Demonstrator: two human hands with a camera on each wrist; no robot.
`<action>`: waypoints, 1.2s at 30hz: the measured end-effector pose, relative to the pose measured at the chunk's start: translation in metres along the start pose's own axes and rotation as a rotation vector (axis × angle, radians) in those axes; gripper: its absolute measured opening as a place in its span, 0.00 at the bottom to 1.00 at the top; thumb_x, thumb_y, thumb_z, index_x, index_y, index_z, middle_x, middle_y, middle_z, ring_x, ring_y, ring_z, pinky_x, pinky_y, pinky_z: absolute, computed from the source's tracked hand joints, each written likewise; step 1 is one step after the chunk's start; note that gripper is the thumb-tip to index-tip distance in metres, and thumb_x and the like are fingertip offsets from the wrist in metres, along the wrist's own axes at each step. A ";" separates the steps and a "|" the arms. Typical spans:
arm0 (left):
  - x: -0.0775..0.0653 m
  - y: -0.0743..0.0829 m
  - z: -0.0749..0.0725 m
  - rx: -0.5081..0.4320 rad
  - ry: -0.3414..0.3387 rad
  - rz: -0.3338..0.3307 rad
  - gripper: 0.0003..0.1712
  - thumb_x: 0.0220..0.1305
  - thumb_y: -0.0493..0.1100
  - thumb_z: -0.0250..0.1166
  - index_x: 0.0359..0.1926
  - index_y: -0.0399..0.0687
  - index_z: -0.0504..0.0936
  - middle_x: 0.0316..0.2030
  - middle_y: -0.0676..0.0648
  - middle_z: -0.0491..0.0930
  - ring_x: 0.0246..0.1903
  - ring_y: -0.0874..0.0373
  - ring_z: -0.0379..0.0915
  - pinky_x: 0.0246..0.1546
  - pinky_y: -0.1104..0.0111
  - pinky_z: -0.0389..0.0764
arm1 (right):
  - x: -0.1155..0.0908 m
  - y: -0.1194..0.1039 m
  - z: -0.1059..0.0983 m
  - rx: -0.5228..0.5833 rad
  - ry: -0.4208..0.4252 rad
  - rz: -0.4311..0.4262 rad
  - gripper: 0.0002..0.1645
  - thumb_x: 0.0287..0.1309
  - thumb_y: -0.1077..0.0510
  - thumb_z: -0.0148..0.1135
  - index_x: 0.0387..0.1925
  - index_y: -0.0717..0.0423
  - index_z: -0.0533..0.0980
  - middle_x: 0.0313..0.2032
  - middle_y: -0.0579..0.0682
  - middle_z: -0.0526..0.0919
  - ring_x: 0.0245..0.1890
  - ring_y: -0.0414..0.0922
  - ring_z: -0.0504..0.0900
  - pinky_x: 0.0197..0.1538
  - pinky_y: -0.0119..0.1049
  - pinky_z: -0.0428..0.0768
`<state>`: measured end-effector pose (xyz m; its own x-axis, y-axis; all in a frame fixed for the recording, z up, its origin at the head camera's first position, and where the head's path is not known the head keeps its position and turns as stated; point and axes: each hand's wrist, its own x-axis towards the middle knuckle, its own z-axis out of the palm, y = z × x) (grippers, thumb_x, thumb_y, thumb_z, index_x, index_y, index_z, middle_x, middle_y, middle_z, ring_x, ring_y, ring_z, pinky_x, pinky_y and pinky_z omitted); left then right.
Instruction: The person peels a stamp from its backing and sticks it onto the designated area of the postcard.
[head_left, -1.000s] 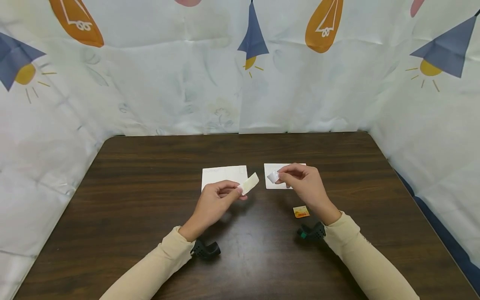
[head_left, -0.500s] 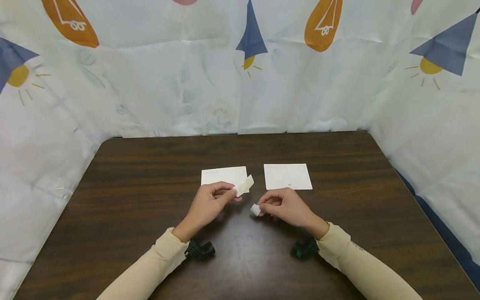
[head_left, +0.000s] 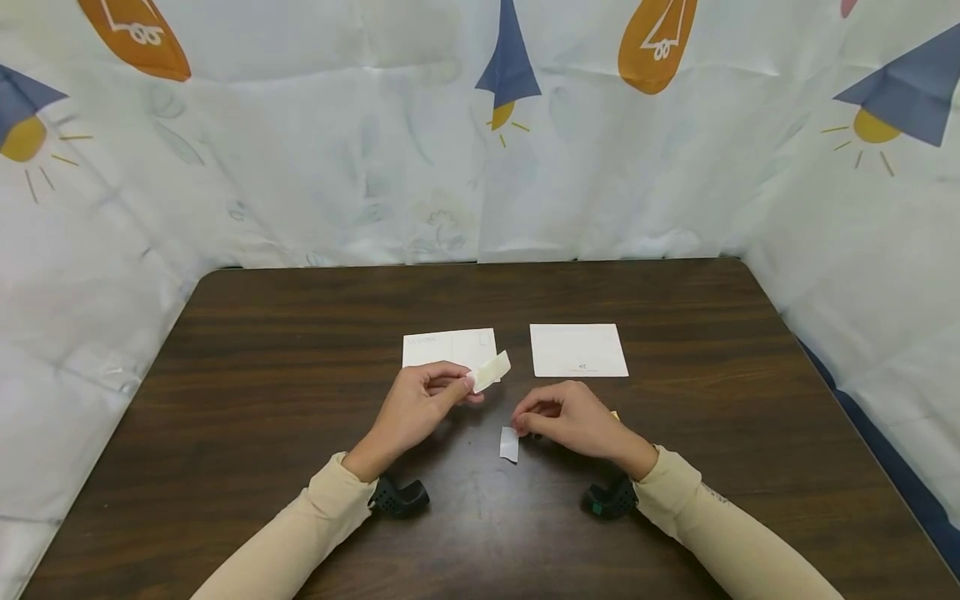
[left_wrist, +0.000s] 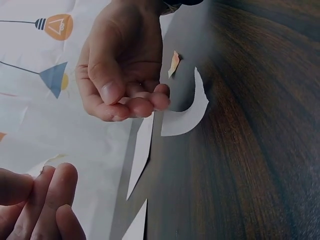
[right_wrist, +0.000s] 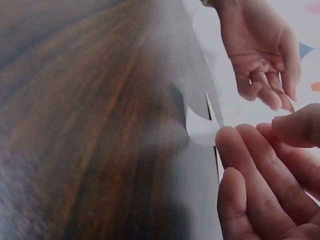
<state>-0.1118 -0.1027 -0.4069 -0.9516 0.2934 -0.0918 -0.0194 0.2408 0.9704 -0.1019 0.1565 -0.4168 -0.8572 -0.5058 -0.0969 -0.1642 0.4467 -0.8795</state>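
My left hand (head_left: 423,400) pinches a cream paper strip (head_left: 492,372) between thumb and fingers, raised over the lower edge of a white postcard (head_left: 442,343). In the left wrist view only a thin edge of that strip (left_wrist: 55,159) shows past the fingertips. My right hand (head_left: 570,418) hovers low with loosely bent fingers. A small curled white paper piece (head_left: 509,446) lies on the table just below its fingertips; in the right wrist view the piece (right_wrist: 201,129) appears beside them, apparently loose. A small orange piece (head_left: 616,415) is mostly hidden behind the right hand.
A second white postcard (head_left: 579,352) lies flat beyond the right hand. The dark wooden table (head_left: 300,317) meets a white patterned curtain (head_left: 337,183) at its back and sides. A black wrist camera (head_left: 401,498) sits under the left wrist, another (head_left: 609,498) under the right.
My right hand has come from over the right postcard toward the near middle. The white paper piece it pinched now lies below its fingertips. The left hand, strip still pinched, has barely moved.
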 end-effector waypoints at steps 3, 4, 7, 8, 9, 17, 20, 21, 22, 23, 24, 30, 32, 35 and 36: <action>0.000 0.000 0.000 -0.003 -0.006 -0.007 0.12 0.71 0.43 0.67 0.48 0.39 0.88 0.36 0.40 0.92 0.41 0.56 0.91 0.38 0.69 0.82 | 0.000 0.002 -0.003 0.017 0.040 -0.016 0.04 0.64 0.59 0.69 0.38 0.50 0.88 0.32 0.46 0.92 0.32 0.45 0.90 0.37 0.31 0.86; 0.000 0.000 -0.001 -0.005 -0.007 -0.009 0.13 0.71 0.43 0.67 0.48 0.39 0.88 0.36 0.40 0.92 0.41 0.56 0.91 0.38 0.69 0.82 | 0.000 0.002 -0.004 0.019 0.062 -0.027 0.04 0.64 0.60 0.70 0.38 0.50 0.88 0.32 0.45 0.92 0.31 0.45 0.90 0.38 0.32 0.86; -0.001 0.001 -0.001 -0.007 -0.011 -0.013 0.13 0.71 0.43 0.67 0.48 0.39 0.87 0.36 0.40 0.92 0.40 0.56 0.91 0.39 0.68 0.82 | 0.000 0.003 -0.006 0.003 0.152 -0.080 0.03 0.62 0.60 0.72 0.38 0.51 0.87 0.32 0.44 0.91 0.32 0.42 0.89 0.40 0.32 0.87; -0.001 0.002 -0.001 -0.009 -0.012 -0.014 0.13 0.71 0.43 0.67 0.48 0.39 0.87 0.36 0.39 0.92 0.40 0.56 0.91 0.39 0.68 0.83 | -0.001 0.002 -0.007 -0.006 0.186 -0.103 0.03 0.62 0.60 0.72 0.38 0.52 0.87 0.33 0.43 0.91 0.32 0.40 0.88 0.41 0.32 0.87; -0.001 0.002 -0.001 -0.009 -0.013 -0.014 0.13 0.72 0.43 0.67 0.48 0.39 0.87 0.36 0.39 0.92 0.40 0.57 0.91 0.40 0.67 0.83 | -0.001 0.001 -0.008 -0.015 0.218 -0.127 0.04 0.61 0.61 0.73 0.39 0.53 0.87 0.34 0.43 0.91 0.33 0.39 0.88 0.42 0.32 0.87; -0.003 0.008 0.000 -0.024 -0.020 -0.017 0.11 0.72 0.43 0.66 0.48 0.42 0.88 0.35 0.42 0.92 0.40 0.56 0.91 0.45 0.62 0.85 | 0.001 0.000 -0.013 -0.126 0.407 -0.320 0.07 0.58 0.66 0.74 0.38 0.53 0.87 0.34 0.45 0.91 0.32 0.34 0.85 0.40 0.34 0.88; -0.004 0.011 0.000 -0.037 -0.022 -0.016 0.11 0.72 0.43 0.66 0.48 0.42 0.88 0.35 0.42 0.92 0.40 0.55 0.91 0.47 0.60 0.86 | 0.002 0.002 -0.014 -0.181 0.460 -0.399 0.11 0.55 0.68 0.74 0.37 0.51 0.87 0.34 0.46 0.91 0.31 0.35 0.83 0.38 0.34 0.87; -0.004 0.011 0.000 -0.042 -0.024 -0.012 0.10 0.72 0.43 0.66 0.48 0.42 0.88 0.35 0.42 0.92 0.40 0.54 0.91 0.47 0.59 0.86 | 0.003 0.002 -0.014 -0.191 0.473 -0.424 0.12 0.54 0.69 0.75 0.37 0.51 0.87 0.34 0.46 0.91 0.31 0.35 0.83 0.38 0.33 0.86; -0.004 0.012 0.000 -0.045 -0.026 -0.007 0.11 0.72 0.43 0.66 0.48 0.42 0.88 0.35 0.42 0.92 0.41 0.54 0.91 0.48 0.58 0.86 | 0.003 0.002 -0.014 -0.201 0.484 -0.445 0.12 0.53 0.69 0.75 0.37 0.51 0.87 0.34 0.46 0.91 0.32 0.35 0.83 0.38 0.32 0.86; -0.004 0.013 0.000 -0.049 -0.029 -0.003 0.11 0.72 0.42 0.66 0.48 0.42 0.87 0.35 0.41 0.92 0.41 0.53 0.91 0.49 0.58 0.86 | 0.004 0.002 -0.014 -0.203 0.495 -0.467 0.12 0.53 0.69 0.75 0.37 0.51 0.87 0.34 0.46 0.91 0.32 0.35 0.84 0.38 0.31 0.85; -0.005 0.013 0.000 -0.054 -0.031 0.000 0.11 0.72 0.42 0.66 0.48 0.41 0.87 0.35 0.41 0.92 0.41 0.53 0.91 0.49 0.57 0.86 | 0.005 0.001 -0.015 -0.206 0.507 -0.488 0.13 0.52 0.70 0.76 0.37 0.51 0.87 0.34 0.46 0.91 0.32 0.35 0.84 0.39 0.29 0.85; -0.004 0.017 0.001 -0.085 -0.038 0.024 0.11 0.72 0.41 0.66 0.48 0.39 0.87 0.35 0.41 0.92 0.41 0.44 0.91 0.51 0.55 0.86 | 0.011 0.000 -0.016 -0.221 0.570 -0.615 0.13 0.50 0.71 0.76 0.36 0.54 0.87 0.33 0.48 0.90 0.32 0.37 0.84 0.40 0.26 0.83; -0.004 0.018 0.001 -0.098 -0.043 0.039 0.11 0.72 0.40 0.66 0.48 0.37 0.87 0.35 0.41 0.92 0.41 0.42 0.91 0.51 0.55 0.86 | 0.012 0.000 -0.017 -0.244 0.579 -0.646 0.13 0.49 0.71 0.77 0.37 0.55 0.87 0.33 0.48 0.90 0.33 0.38 0.84 0.40 0.27 0.83; -0.004 0.019 0.001 -0.117 -0.054 0.059 0.12 0.72 0.39 0.65 0.48 0.34 0.86 0.34 0.41 0.91 0.39 0.43 0.91 0.51 0.57 0.87 | 0.013 -0.001 -0.017 -0.278 0.584 -0.673 0.14 0.48 0.70 0.78 0.38 0.56 0.86 0.34 0.48 0.90 0.33 0.39 0.85 0.40 0.29 0.84; -0.003 0.019 0.001 -0.124 -0.057 0.061 0.11 0.71 0.38 0.65 0.48 0.34 0.86 0.34 0.41 0.91 0.38 0.46 0.91 0.50 0.58 0.87 | 0.013 -0.001 -0.017 -0.285 0.584 -0.675 0.15 0.48 0.70 0.78 0.39 0.56 0.86 0.35 0.47 0.91 0.33 0.39 0.85 0.40 0.30 0.84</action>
<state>-0.1084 -0.0979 -0.3889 -0.9334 0.3565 -0.0411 -0.0034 0.1057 0.9944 -0.1214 0.1620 -0.4088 -0.6335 -0.3077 0.7100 -0.7636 0.3971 -0.5092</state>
